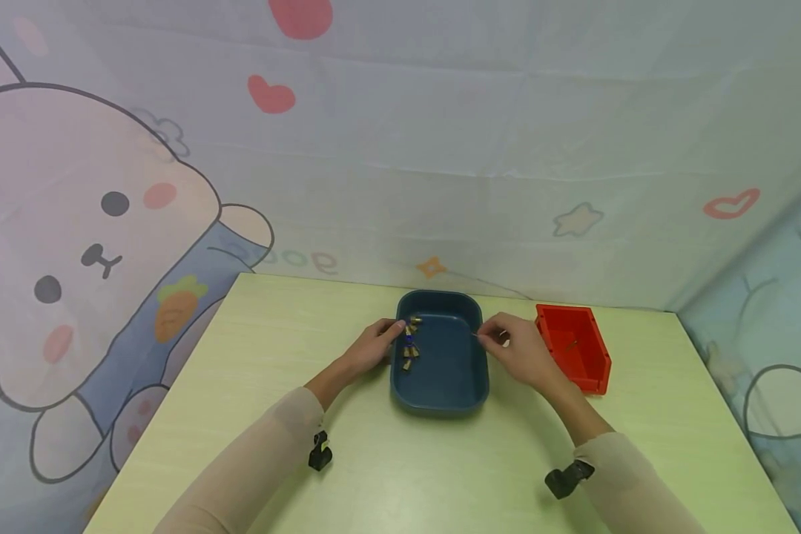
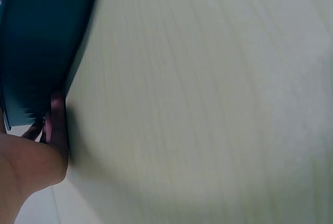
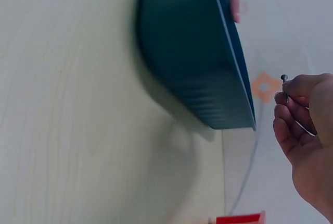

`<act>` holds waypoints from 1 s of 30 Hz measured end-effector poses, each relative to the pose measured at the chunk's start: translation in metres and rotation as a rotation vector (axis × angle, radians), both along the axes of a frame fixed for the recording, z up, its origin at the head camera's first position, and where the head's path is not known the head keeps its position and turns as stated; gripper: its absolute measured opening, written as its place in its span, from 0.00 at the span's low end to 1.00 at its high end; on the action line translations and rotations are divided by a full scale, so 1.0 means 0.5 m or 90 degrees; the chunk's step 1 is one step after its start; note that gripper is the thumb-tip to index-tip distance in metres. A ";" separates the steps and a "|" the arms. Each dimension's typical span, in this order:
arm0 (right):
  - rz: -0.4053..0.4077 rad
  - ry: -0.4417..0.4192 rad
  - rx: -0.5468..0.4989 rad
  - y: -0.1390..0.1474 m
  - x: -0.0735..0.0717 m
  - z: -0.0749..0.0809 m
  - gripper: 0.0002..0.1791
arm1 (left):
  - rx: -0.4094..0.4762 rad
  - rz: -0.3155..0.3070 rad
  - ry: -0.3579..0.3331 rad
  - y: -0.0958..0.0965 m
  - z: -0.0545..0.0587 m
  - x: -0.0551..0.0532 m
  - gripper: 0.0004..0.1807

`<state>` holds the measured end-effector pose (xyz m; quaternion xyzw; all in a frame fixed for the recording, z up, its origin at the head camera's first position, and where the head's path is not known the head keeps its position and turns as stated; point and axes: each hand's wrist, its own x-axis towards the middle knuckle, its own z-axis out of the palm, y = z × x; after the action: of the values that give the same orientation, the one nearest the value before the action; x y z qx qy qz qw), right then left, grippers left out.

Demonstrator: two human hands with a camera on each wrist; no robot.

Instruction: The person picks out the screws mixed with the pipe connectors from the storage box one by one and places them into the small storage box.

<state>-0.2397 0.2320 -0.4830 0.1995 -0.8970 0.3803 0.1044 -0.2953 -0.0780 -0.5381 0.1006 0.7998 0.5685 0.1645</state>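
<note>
A dark blue-grey tray [image 1: 440, 363] stands on the table. My left hand [image 1: 374, 345] grips its left side, the thumb over the rim and the fingers against the outer wall, as the left wrist view shows. Inside, along the left wall, lie several small brass-coloured fittings [image 1: 407, 365] with a bit of blue among them. Over the tray's right rim my right hand [image 1: 517, 347] pinches a small metal screw [image 3: 284, 79] between thumb and forefinger, its round head sticking out. The screw is held apart from the tray.
A red open-fronted bin [image 1: 597, 348] sits to the right of the tray, behind my right hand, with a small thin metal piece [image 1: 572, 344] in it. A printed cloth [image 1: 400, 148] hangs at the table's back edge.
</note>
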 end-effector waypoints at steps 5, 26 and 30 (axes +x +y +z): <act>-0.034 -0.020 -0.030 0.026 0.011 0.010 0.03 | 0.013 -0.003 -0.005 0.002 -0.006 0.001 0.35; -0.109 -0.021 -0.016 0.093 0.009 0.023 0.04 | 0.006 0.007 -0.005 0.004 0.001 0.002 0.34; -0.114 -0.021 -0.015 0.100 0.006 0.024 0.04 | 0.009 0.007 -0.003 0.002 0.001 0.002 0.34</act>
<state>-0.2366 0.2822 -0.4711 0.1109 -0.9084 0.3831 0.1257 -0.2944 -0.0768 -0.5374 0.0956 0.7959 0.5752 0.1627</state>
